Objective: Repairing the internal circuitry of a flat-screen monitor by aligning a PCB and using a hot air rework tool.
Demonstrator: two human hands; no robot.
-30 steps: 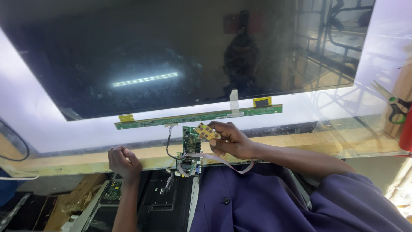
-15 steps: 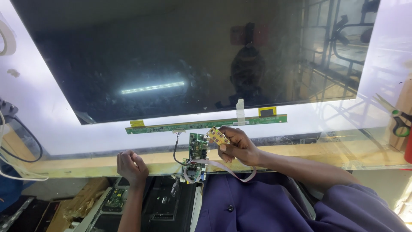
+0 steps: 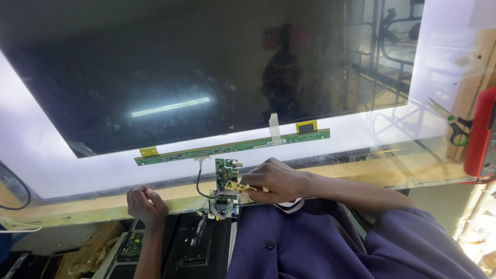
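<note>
Lit from beneath, a white glowing surface fills most of the head view, and on it lies a large dark glass panel that mirrors a ceiling light and the outline of a person. Along the panel's near edge runs a long thin green strip board, held with a patch of yellow tape at its left end, a white tape strip near the middle and a yellow-framed patch at its right end. A wooden edge borders the surface on the near side.

The right hand rests over this wooden edge, its grip closed on a small yellow circuit piece pinched between thumb and fingers. That piece sits just beside and touching the lower part of a small green circuit board, which stands upright at the edge below the strip board. A black cable curves from the strip board down toward a cluster of wires and a connector under the small board.

The left hand lies on the wooden edge, well to the left of the small board, fingers curled into a loose fist; it holds nothing that can be seen.

Green-handled scissors lie at the far right of the surface, next to a red case. Below the edge, more green boards and a dark tray are visible beside the person's purple shirt.
</note>
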